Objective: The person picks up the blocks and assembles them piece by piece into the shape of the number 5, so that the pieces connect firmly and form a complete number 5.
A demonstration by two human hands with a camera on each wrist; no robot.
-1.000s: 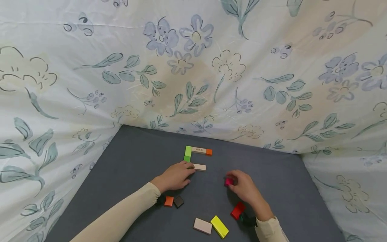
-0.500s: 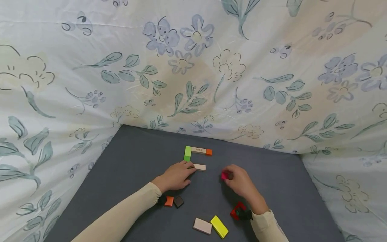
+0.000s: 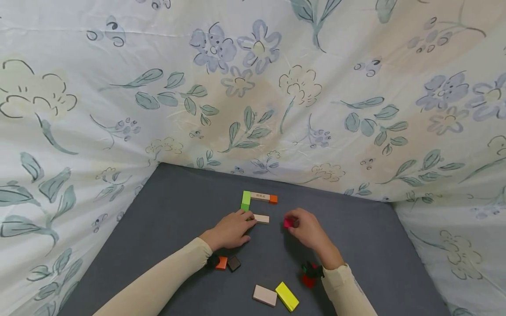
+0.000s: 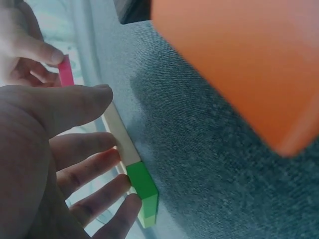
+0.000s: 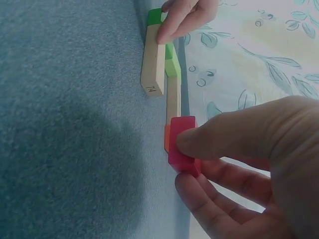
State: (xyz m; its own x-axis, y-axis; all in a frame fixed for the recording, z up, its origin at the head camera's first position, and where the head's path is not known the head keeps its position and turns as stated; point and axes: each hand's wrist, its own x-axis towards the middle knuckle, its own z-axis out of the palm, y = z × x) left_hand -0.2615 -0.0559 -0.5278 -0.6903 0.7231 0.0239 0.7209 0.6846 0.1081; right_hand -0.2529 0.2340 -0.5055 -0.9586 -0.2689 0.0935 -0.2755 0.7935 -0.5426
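Observation:
My right hand (image 3: 310,230) pinches a pinkish-red block (image 5: 182,125) between thumb and fingers, held right of the block row and above the mat. Straight fingers of my left hand (image 3: 231,229) touch the near side of an angular block outline. There they rest on a pale wooden block (image 3: 262,218) and the dark green block (image 4: 142,181) beside it. Behind them lie a light green block (image 3: 246,197), a lettered wooden block (image 3: 259,196) and a small orange block (image 3: 273,199), joined end to end. My left fingers partly cover the near corner in the head view.
Loose on the dark mat (image 3: 189,197) are an orange block (image 3: 222,263), a black block (image 3: 233,263), a pale pink block (image 3: 265,295) and a yellow block (image 3: 287,296). Below my right wrist a red block (image 3: 309,281) is partly hidden. Flowered cloth (image 3: 253,109) surrounds the mat.
My right hand has moved left and away from me, carrying the pinkish-red block closer to the pale wooden block. My left hand has stayed nearly still.

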